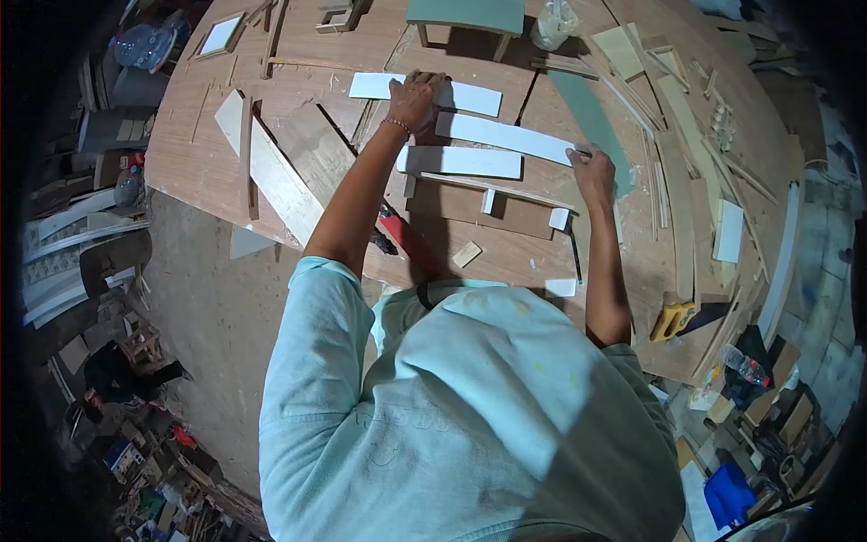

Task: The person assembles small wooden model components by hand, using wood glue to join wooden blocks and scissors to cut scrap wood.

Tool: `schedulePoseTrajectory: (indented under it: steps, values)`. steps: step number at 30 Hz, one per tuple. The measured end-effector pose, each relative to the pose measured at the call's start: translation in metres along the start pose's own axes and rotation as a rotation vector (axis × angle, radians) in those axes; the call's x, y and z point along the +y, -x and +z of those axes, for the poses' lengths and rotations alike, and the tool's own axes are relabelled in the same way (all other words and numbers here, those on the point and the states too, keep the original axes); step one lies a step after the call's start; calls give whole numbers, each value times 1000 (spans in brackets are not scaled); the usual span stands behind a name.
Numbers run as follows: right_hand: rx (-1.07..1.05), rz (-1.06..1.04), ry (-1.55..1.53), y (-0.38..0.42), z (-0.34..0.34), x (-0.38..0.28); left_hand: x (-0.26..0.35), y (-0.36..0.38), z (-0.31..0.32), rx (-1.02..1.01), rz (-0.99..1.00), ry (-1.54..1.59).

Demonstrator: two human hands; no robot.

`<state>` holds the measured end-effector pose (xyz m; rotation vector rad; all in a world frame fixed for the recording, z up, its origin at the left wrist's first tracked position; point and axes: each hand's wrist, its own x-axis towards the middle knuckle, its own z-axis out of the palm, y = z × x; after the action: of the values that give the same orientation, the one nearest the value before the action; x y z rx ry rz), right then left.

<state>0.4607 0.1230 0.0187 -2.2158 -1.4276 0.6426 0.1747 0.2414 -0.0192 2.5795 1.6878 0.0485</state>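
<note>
My left hand (418, 101) is over a short white board (474, 97) at the far side of the work area, its fingers curled down around the board's middle. A longer white strip (506, 135) lies just nearer to me, slightly slanted. At its right end my right hand (591, 172) is closed on it, thumb and fingers at the tip. Closer still, another white board (465, 163) lies beside a narrow wooden piece with small white blocks (488, 200) attached. Parts of my left fingers are hidden behind the hand.
On the wooden table (316, 81) are a green-topped stool (465, 14), a plastic bag (554, 25), a green strip (587, 117), a long pale plank (280, 176), a red-handled tool (406, 239) and a yellow-handled saw (673, 321). Wood offcuts line the right side.
</note>
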Motion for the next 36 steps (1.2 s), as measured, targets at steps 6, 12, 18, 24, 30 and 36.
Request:
schedulePoseTrajectory:
  steps: [6,12,18,24,30,36]
  values:
    - [-13,-26,-2,3,-5,-6,-15,-6,1,-16,87,-9]
    - [28,-57,-108,11,-12,-13,-25,9,-16,219,160,11]
    - [-53,-52,-521,26,-12,-27,20,39,-77,190,265,50]
    - [-216,108,-867,62,-26,-37,73,75,-97,93,444,97]
    - [-263,244,-945,83,-29,-2,79,106,-88,170,435,215]
    - [-180,334,-978,100,-23,25,12,148,-47,359,-523,594]
